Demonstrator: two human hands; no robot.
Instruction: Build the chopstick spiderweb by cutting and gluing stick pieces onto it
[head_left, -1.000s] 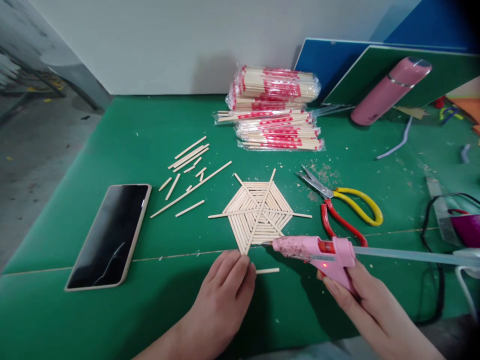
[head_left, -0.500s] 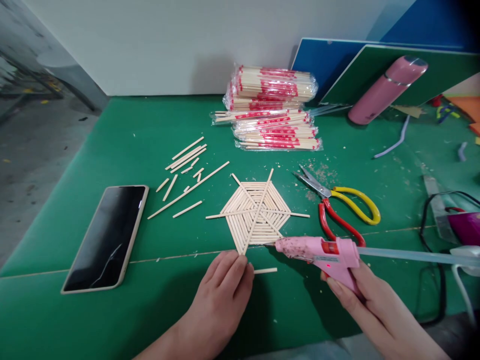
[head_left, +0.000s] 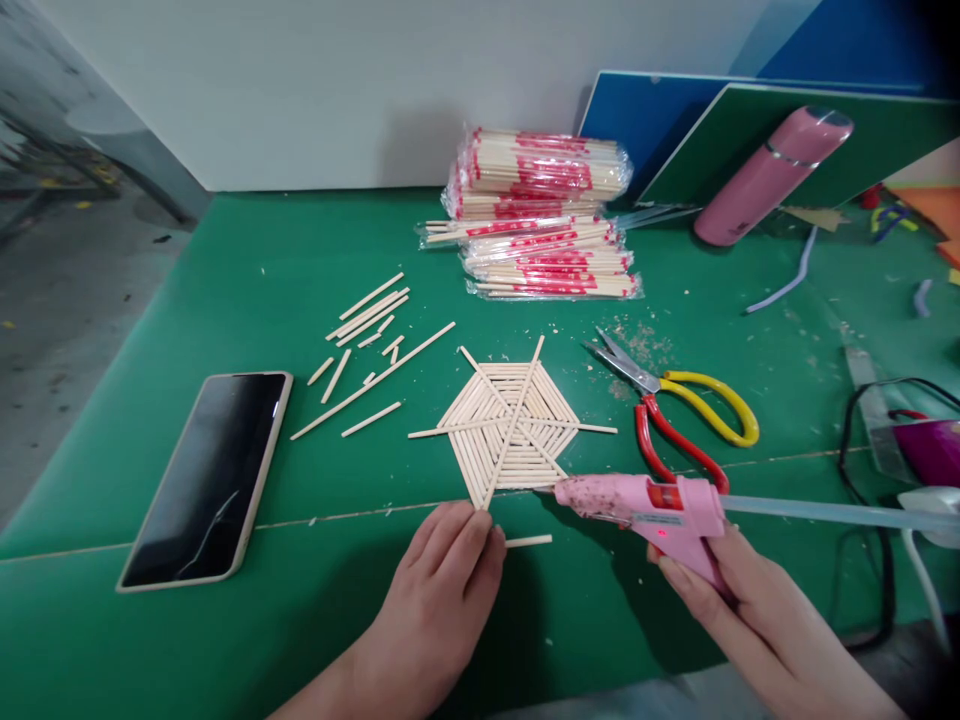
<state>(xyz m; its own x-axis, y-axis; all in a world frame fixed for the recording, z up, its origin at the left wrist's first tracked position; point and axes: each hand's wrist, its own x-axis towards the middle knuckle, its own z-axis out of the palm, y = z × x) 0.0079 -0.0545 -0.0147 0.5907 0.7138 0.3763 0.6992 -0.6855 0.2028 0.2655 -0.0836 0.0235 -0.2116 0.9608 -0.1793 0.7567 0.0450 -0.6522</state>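
A flat hexagonal web of wooden sticks (head_left: 512,425) lies on the green table, its crossing sticks jutting past the edges. My left hand (head_left: 442,590) is closed, fingertips pressed on the web's lower stick end. A loose short stick (head_left: 529,541) pokes out to the right from under its fingers. In my right hand (head_left: 750,600) is a pink glue gun (head_left: 645,505) with a long clear glue stick in its back. The gun's nozzle points left and sits at the web's lower right edge; whether it touches cannot be made out.
Scissors-like pliers (head_left: 660,385) with red and yellow handles lie just behind the glue gun. Cut sticks (head_left: 375,380) and a phone (head_left: 206,480) are to the left. Wrapped chopstick packs (head_left: 551,215) and a pink bottle (head_left: 772,175) stand behind. Cables (head_left: 889,560) run at the right.
The glue gun has shifted very slightly to the right along the web's lower edge. My left hand keeps its hold, and the whole view has moved a little.
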